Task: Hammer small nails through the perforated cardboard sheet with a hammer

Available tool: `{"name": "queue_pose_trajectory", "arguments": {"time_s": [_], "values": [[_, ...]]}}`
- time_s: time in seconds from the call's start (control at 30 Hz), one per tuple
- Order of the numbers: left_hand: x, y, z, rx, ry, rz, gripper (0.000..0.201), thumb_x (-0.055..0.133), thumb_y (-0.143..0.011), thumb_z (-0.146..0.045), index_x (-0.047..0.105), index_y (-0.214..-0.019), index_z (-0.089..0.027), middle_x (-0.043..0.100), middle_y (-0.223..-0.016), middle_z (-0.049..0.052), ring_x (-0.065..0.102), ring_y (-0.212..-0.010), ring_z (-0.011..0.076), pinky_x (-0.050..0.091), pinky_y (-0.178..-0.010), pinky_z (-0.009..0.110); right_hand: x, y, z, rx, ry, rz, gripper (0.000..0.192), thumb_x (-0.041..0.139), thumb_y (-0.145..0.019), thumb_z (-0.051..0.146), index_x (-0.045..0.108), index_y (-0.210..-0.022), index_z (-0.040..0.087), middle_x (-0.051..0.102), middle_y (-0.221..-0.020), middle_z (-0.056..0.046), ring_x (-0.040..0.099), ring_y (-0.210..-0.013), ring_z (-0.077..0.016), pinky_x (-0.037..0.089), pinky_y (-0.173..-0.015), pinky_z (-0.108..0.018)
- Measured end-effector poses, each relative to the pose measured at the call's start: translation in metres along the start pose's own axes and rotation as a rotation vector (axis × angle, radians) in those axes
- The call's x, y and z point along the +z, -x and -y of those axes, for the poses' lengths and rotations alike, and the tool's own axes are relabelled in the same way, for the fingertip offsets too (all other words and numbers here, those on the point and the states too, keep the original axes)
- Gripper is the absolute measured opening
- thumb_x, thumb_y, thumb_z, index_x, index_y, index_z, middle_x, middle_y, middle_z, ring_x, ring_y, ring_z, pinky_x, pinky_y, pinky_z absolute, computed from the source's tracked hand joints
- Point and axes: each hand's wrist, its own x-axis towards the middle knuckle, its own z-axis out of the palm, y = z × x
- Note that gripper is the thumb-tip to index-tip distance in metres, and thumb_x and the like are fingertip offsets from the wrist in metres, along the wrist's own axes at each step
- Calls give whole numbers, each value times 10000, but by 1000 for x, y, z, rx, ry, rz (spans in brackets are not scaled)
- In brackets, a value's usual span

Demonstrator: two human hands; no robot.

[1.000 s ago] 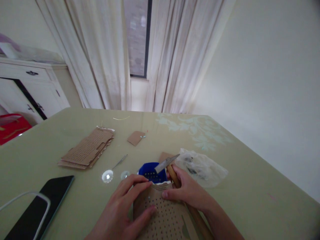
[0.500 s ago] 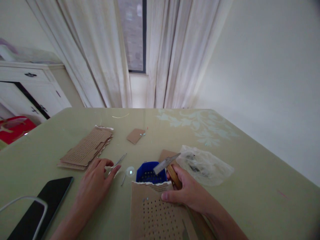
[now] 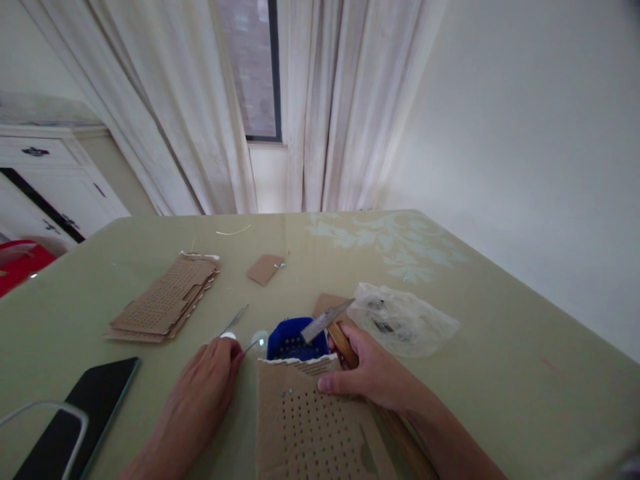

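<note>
Left hand (image 3: 203,390) pulled back w/ nail (image 3: 251,345), room beside cardboard (image 3: 310,427) edge.

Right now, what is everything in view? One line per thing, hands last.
perforated cardboard sheet: one, brown, nearest table edge, under the right fingers
cardboard stack: one pile, brown, left of centre
small cardboard piece: one, brown, mid-table
blue basket: one, behind the sheet
plastic bag: one, clear, right
tablet: one, black, near left
nail: one, silver, at the left fingertips
hammer: one, wooden handle, metal head
table: one, green
left hand: pinching the nail
right hand: gripping the hammer
</note>
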Motion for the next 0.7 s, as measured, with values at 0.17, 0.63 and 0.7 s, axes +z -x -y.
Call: {"name": "queue_pose_trajectory", "arguments": {"time_s": [0.17,0.63,0.7], "values": [[-15,4,-14,-18,210,-266,291,561,-1033,-520,653,-1035,-245,736,-912,41,723,-837,261,567,-717,360,3,1,3,46,-112,7,705,970,-659,612,676,-1179,238,712,-1044,-42,670,-970,-283,556,-892,-403],[-26,21,-58,502,500,-249,169,642,-1070,-227,789,-1088,-308,838,-958,-37,805,-874,119,630,-806,143,13,1,7,19,-282,83,675,982,-708,491,669,-1255,248,760,-1222,-50,707,-1144,-308,559,-986,-420],[-24,21,-57,539,496,-238,195,618,-1091,-232,794,-1136,-304,840,-979,-29,804,-896,116,630,-807,141,13,2,8,20,-300,89,651,984,-719,461,669,-1247,246,764,-1244,-49,715,-1143,-306,557,-992,-425]]}}
